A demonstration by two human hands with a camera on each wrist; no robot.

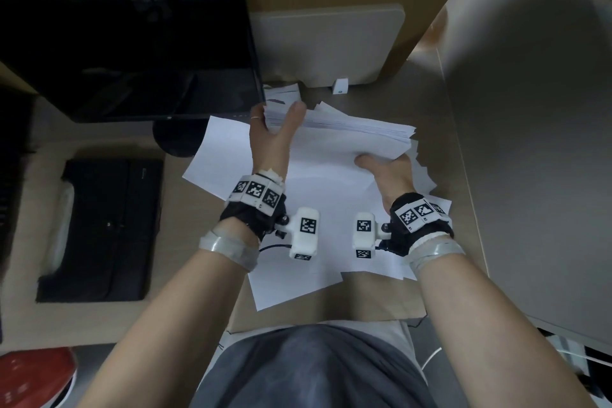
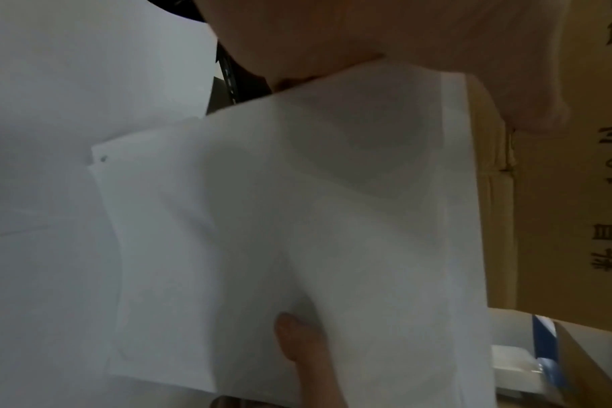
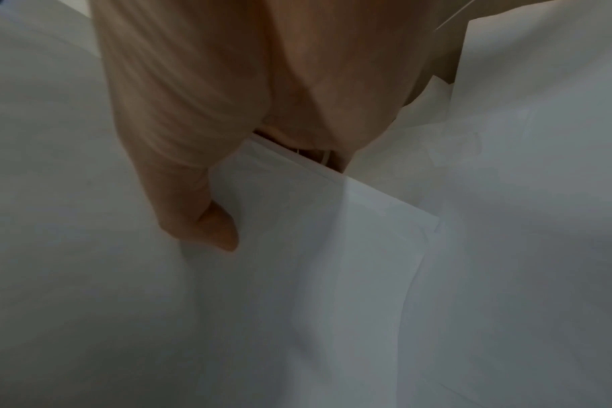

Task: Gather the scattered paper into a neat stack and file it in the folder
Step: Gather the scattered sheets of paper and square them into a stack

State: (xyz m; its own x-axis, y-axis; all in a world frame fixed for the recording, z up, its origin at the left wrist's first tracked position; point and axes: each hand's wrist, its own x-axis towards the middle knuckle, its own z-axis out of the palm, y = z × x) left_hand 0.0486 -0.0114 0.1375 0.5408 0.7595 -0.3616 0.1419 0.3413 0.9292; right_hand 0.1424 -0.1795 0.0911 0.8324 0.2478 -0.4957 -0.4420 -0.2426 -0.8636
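Observation:
A thick stack of white paper point(image 1: 347, 134) is held tilted above the desk between both hands. My left hand point(image 1: 276, 121) grips its far left end, thumb on one face and fingers wrapped round the edge. My right hand point(image 1: 385, 172) holds the near right part, thumb on top and fingers hidden underneath. In the right wrist view the thumb point(image 3: 207, 218) presses on the stack point(image 3: 315, 248) near a corner. The stack point(image 2: 332, 220) fills the left wrist view. Loose white sheets point(image 1: 298, 262) lie scattered under the hands. The black folder point(image 1: 106, 228) lies shut on the desk at the left.
A dark monitor point(image 1: 126, 53) stands at the back left on its round base point(image 1: 178, 139). A beige panel point(image 1: 331, 43) and a small white block point(image 1: 341, 86) are behind the paper. A grey partition point(image 1: 530, 142) walls the right side. A red object point(image 1: 36, 374) sits near left.

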